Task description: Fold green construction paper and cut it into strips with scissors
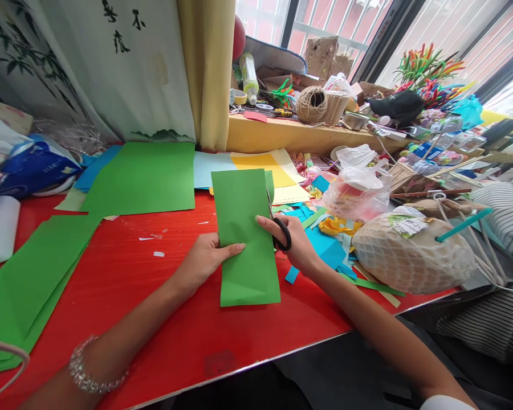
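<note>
We hold a tall rectangular strip of green paper (245,239) between our hands on the red table (171,319): our left hand (205,259) pinches its left edge, our right hand (297,242) grips black-handled scissors (280,228) at its right edge. The strip looks whole, so the cutting seems barely started. Blue paper scraps (325,245) lie beyond our right hand.

A red table (162,319) carried large green sheets (143,176), with a stack of them (29,279) at its left edge, yellow paper (265,165), blue scraps (325,245), a clear plastic bag (357,188) and a netted bundle (410,256), while a twine ball (311,104) sat on the windowsill (290,135).
</note>
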The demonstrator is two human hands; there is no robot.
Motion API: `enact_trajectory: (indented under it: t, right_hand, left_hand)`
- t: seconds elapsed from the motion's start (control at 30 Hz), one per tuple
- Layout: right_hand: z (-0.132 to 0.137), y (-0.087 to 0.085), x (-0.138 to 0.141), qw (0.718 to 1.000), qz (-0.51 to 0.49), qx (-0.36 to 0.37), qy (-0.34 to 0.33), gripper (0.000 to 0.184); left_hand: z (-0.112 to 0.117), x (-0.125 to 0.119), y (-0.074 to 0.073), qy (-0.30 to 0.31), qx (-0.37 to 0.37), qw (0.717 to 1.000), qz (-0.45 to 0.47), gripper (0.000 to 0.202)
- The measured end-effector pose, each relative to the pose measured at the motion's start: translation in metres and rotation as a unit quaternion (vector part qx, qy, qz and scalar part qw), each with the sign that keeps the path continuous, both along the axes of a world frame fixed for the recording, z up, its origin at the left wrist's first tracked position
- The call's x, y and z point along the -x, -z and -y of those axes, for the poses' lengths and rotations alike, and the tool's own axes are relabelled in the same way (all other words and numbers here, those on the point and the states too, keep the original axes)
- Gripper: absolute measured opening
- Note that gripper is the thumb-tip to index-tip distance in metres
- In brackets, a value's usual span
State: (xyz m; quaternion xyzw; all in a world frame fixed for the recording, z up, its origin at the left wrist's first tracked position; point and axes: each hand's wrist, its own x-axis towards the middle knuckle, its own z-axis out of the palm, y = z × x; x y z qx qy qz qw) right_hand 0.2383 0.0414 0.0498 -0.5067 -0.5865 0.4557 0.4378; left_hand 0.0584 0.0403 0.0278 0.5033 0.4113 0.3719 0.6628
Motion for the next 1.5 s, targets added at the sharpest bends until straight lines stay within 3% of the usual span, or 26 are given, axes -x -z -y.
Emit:
enact_trajectory:
  t: [0.53,1.17,1.33,1.5]
  right_hand:
    - [-0.001,0.001,0.001,0.999,0.008,-0.019,0.038,0.047]
    - [-0.004,0.008,0.001,0.996,-0.062,-0.045,0.043,0.043]
    - [-0.017,0.01,-0.013,0.984,-0.109,-0.077,0.115,0.04]
    - [-0.04,-0.004,-0.044,0.964,-0.097,-0.17,0.182,0.034]
  left_hand:
    - [0.003,-0.002,0.007,0.027,0.001,0.999,-0.02,0.025]
    - [0.005,-0.004,0.009,0.051,0.007,0.998,-0.045,0.026]
    - [0.0,0.0,0.005,0.029,0.017,0.999,-0.04,0.029]
    - [-0.015,0.015,-0.001,-0.066,-0.003,0.997,-0.04,0.035]
